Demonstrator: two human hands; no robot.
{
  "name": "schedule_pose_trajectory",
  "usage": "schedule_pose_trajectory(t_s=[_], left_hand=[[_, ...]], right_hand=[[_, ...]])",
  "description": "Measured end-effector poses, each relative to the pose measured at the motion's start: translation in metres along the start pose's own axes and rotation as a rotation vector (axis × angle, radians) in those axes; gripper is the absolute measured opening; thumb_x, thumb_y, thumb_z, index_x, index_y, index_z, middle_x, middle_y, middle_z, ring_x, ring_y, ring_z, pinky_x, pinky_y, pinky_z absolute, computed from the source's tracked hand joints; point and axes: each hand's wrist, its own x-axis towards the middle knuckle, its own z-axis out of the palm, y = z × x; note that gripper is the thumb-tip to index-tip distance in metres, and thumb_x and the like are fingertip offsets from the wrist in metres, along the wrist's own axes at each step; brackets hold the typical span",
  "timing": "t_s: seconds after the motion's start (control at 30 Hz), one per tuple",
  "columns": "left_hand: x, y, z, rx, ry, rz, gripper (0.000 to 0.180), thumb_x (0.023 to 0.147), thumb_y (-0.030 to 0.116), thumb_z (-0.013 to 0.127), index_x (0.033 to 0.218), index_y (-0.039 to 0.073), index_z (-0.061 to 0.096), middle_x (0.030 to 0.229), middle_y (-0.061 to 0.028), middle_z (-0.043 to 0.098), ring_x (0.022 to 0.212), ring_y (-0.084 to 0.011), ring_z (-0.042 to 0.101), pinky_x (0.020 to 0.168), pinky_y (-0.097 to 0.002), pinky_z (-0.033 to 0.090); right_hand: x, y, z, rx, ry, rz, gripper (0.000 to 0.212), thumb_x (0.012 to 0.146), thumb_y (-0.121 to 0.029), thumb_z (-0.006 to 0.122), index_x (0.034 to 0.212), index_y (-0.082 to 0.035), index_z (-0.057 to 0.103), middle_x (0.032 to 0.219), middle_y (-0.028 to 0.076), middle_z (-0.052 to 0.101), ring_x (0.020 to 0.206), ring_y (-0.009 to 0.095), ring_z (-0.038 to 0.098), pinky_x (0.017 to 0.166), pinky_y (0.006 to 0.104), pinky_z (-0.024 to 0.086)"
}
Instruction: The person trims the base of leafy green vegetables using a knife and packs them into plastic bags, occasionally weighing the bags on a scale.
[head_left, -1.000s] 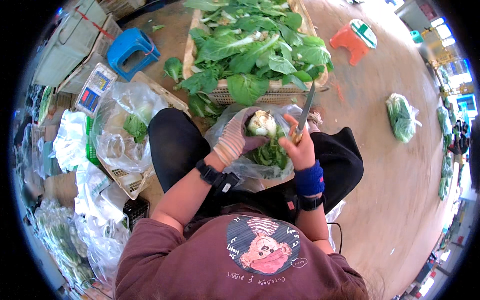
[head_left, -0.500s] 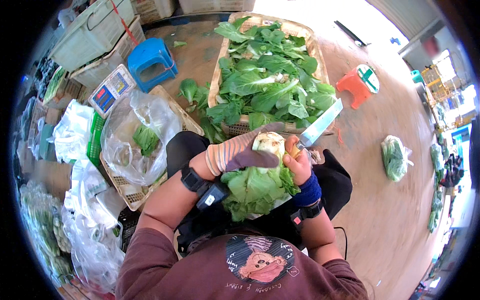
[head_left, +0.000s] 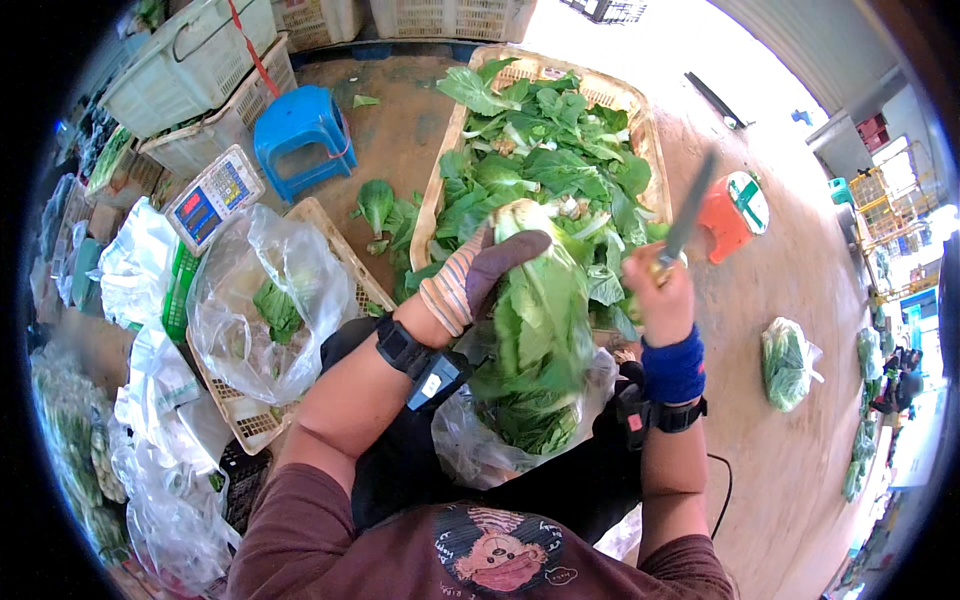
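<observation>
My left hand (head_left: 497, 268), in a dark-palmed striped glove, grips a leafy green head of lettuce (head_left: 545, 305) near its pale cut base. The leaves hang downward and are a little blurred. In my right hand (head_left: 662, 295), closed round a yellowish handle, is a knife (head_left: 690, 205) with its blade pointing up, apart from the lettuce. Below the leaves, a clear plastic bag (head_left: 462, 432) lies open in my lap with more greens (head_left: 533, 425) inside. Ahead stands a cream plastic crate (head_left: 655, 165) heaped with loose green leaves (head_left: 575, 165).
To the left, another clear bag (head_left: 335, 290) sits on a low crate (head_left: 258, 425) beside a scale (head_left: 213, 197). A blue stool (head_left: 303, 130) stands behind them. On the right are a red-orange stool (head_left: 730, 225) and a bagged bundle of greens (head_left: 788, 362) on the floor.
The lettuce has tipped so its leaves hang over the lap bag, which now shows. My right hand has swung right, away from the lettuce, turning the knife blade more upright.
</observation>
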Motion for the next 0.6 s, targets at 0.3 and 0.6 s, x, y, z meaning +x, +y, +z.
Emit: schedule_pose_trajectory(t_s=[0.3, 0.6], left_hand=[[0.023, -0.005, -0.015, -0.090, -0.075, 0.039, 0.053, 0.079, 0.020, 0.061, 0.125, 0.006, 0.039, 0.114, -0.0080, 0.053, 0.100, -0.0188, 0.054, 0.088, -0.0313, 0.043], [0.023, -0.010, -0.018, -0.020, 0.204, 0.067, 0.053, 0.079, 0.005, 0.063, 0.124, 0.005, 0.034, 0.103, -0.0043, 0.054, 0.094, -0.0094, 0.051, 0.083, -0.0237, 0.043]], right_hand=[[0.018, -0.017, 0.041, 0.034, -0.111, 0.011, 0.047, 0.072, -0.039, 0.069, 0.098, -0.003, 0.053, 0.077, 0.011, 0.051, 0.070, 0.024, 0.049, 0.066, 0.0371, 0.041], [0.028, -0.019, 0.056, 0.058, 0.019, -0.069, 0.036, 0.066, -0.016, 0.075, 0.090, -0.002, 0.051, 0.084, 0.005, 0.050, 0.077, 0.016, 0.050, 0.072, 0.0285, 0.042]])
